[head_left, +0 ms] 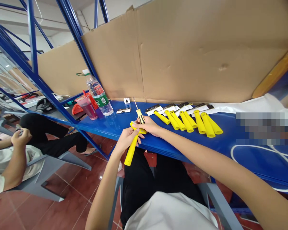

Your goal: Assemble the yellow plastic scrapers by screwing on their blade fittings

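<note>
My left hand [126,138] is closed around a yellow plastic tool [131,150], T-shaped like a scraper, just off the bench's front edge. Its tubular handle slants down toward my lap, and its head is partly covered by fingers. My right hand [150,126] is wrapped round a screwdriver [140,117] with a cream and black handle, its metal shaft pointing up and away. Fingers of that hand also lie against the yellow head. Right of my hands, several yellow tubular handles [173,120] lie in a row, their far ends near flat black-and-white packets [154,109].
The blue bench [103,125] carries a water bottle [100,95], a pink cup [87,107], a small white item [126,100] and another packet [124,110]. Cardboard [182,54] stands behind. A white cable [232,153] loops at right. A seated person [16,156] is at left.
</note>
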The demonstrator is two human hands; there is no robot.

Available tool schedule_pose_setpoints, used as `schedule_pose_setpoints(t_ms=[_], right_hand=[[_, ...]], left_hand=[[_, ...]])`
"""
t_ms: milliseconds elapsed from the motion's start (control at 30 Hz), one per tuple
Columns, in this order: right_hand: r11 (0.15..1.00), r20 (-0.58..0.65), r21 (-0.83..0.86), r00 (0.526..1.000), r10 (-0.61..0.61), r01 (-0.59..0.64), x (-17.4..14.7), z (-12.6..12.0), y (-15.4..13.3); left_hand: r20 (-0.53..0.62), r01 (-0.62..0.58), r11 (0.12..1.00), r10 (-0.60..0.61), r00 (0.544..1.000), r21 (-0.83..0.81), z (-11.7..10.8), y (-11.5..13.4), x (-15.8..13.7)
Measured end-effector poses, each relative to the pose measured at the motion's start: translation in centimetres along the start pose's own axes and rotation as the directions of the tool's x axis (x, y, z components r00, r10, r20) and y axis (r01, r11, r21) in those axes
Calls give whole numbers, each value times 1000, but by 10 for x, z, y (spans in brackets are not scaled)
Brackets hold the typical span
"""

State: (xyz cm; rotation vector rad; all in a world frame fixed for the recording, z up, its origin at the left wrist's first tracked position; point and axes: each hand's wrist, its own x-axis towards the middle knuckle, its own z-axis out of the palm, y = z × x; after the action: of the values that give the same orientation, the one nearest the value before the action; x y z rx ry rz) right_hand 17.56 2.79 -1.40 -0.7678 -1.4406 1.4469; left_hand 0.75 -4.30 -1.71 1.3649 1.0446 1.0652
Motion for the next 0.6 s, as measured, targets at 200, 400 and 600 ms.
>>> schedule_pose_setpoints(t_ms=[200, 400, 600], right_hand=[[999, 8, -21, 999, 32, -31, -2, -2, -2], [996, -3, -83, 1000, 23, -23, 6, -2, 2], [993, 51, 71, 994, 95, -99, 11, -3, -3]], left_hand=[[38, 21, 1000, -22, 999, 20, -3, 3, -3], [63, 114, 993, -112, 992, -32, -15, 5, -4], [-64, -27, 987, 17, 998, -158, -25, 6, 12]])
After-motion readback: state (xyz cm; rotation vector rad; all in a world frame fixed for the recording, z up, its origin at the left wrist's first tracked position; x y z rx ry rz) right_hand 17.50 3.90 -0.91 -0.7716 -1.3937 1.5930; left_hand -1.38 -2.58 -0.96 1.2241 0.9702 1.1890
